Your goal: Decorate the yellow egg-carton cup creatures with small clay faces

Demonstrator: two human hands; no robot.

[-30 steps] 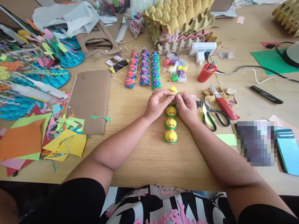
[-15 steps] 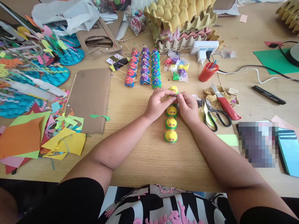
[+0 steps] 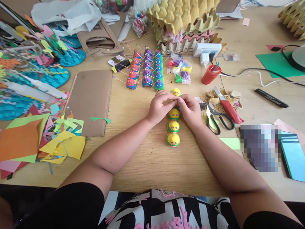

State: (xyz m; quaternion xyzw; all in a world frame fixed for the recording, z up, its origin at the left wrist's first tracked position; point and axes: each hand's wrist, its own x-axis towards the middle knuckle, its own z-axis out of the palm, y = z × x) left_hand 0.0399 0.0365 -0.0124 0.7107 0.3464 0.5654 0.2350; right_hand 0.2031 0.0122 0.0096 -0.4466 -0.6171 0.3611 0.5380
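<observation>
A column of yellow and green egg-carton cups (image 3: 173, 126) with small painted or stuck-on faces runs away from me. Over its far part, my left hand (image 3: 160, 106) and my right hand (image 3: 190, 109) meet, thumbs and index fingers pinched together at one spot. Whatever sits between the fingertips is too small or too hidden to name. The cup under the fingers is mostly covered; the farthest yellow cup (image 3: 175, 92) shows just beyond them. Behind stand three finished-looking rows: red cups (image 3: 132, 74), purple cups (image 3: 147, 72) and blue-green cups (image 3: 159, 74), with sticks poking out.
Right of my hands lie scissors (image 3: 220, 119), a red utility knife (image 3: 230, 108) and a red cup (image 3: 210, 74) of sticks. Clay packets (image 3: 182, 73) and stacked egg trays (image 3: 183, 19) are farther back. On the left are cardboard (image 3: 89, 101) and coloured paper scraps (image 3: 64, 144).
The view has shifted slightly, moving everything a little to the left. My hands stay pinched together over the same part of the column, with only a slight movement of the fingers.
</observation>
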